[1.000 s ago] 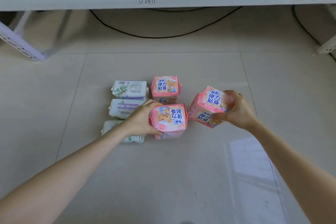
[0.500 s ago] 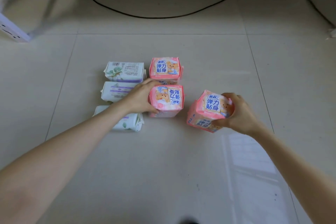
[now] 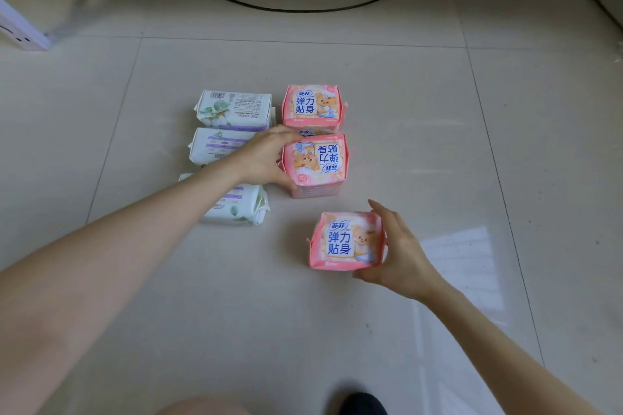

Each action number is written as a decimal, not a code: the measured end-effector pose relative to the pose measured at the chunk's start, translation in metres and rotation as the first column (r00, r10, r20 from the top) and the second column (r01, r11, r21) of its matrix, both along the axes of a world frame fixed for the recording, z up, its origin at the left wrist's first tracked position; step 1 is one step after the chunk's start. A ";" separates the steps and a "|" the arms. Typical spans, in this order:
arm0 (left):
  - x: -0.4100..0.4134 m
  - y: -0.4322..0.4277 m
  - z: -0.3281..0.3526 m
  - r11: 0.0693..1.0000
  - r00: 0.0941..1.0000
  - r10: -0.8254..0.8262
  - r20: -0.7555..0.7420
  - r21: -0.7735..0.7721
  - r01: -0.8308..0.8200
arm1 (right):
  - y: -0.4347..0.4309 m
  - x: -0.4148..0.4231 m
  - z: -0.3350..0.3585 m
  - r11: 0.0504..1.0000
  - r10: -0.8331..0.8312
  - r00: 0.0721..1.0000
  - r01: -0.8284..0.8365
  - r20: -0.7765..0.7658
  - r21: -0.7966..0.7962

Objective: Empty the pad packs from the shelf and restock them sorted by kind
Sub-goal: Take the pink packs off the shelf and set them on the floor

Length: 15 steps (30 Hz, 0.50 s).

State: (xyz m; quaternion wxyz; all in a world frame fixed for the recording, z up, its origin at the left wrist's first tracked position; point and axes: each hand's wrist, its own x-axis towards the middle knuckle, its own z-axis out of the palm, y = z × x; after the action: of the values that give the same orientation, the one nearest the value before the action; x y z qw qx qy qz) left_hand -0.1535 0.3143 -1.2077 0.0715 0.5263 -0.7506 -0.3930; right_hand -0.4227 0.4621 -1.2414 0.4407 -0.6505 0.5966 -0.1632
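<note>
Six pad packs lie on the tiled floor. Three white packs with purple print form a left column: far (image 3: 234, 110), middle (image 3: 215, 145) and near (image 3: 236, 207), the last partly under my left forearm. A pink pack (image 3: 315, 107) stands at the far end of a second column. My left hand (image 3: 266, 158) grips the left side of the middle pink pack (image 3: 317, 162). My right hand (image 3: 399, 251) holds a third pink pack (image 3: 347, 241) from its right side, nearer me and right of the column, resting on the floor.
A black cable (image 3: 303, 7) curves across the floor at the back. A white shelf foot (image 3: 20, 30) stands at the far left. Bare tiles spread to the right and in front. A dark shoe tip (image 3: 362, 404) shows at the bottom edge.
The camera tilted down, so the shelf left the view. My right hand brought its pink pack down and toward me, turning it upright onto the floor. My left hand stayed on the middle pink pack.
</note>
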 end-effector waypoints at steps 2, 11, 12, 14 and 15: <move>0.001 -0.001 0.001 1.000 1.000 -0.013 0.011 -0.009 0.013 | 0.002 0.006 -0.005 0.999 -0.033 0.998 0.031 0.059 0.029; 0.001 -0.010 0.006 0.980 0.970 -0.114 0.216 -0.136 0.145 | -0.024 0.038 -0.011 0.993 -0.099 0.987 0.091 0.124 0.068; 0.002 -0.012 0.008 0.979 0.964 -0.123 0.236 -0.131 0.157 | -0.027 0.040 -0.010 0.993 -0.103 0.986 0.095 0.129 0.067; 0.003 -0.014 0.009 0.978 0.956 -0.134 0.261 -0.124 0.171 | -0.033 0.043 -0.011 0.994 -0.098 0.986 0.092 0.132 0.052; 0.003 -0.015 0.009 0.977 0.955 -0.137 0.264 -0.124 0.174 | -0.035 0.043 -0.012 0.995 -0.093 0.987 0.088 0.132 0.045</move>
State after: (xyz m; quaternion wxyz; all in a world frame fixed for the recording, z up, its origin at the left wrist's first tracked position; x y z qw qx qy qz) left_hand -0.1502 0.2991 -1.1987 -0.0183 0.5048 -0.8194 -0.2710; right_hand -0.3792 0.4273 -1.2531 0.4844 -0.6017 0.5976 -0.2146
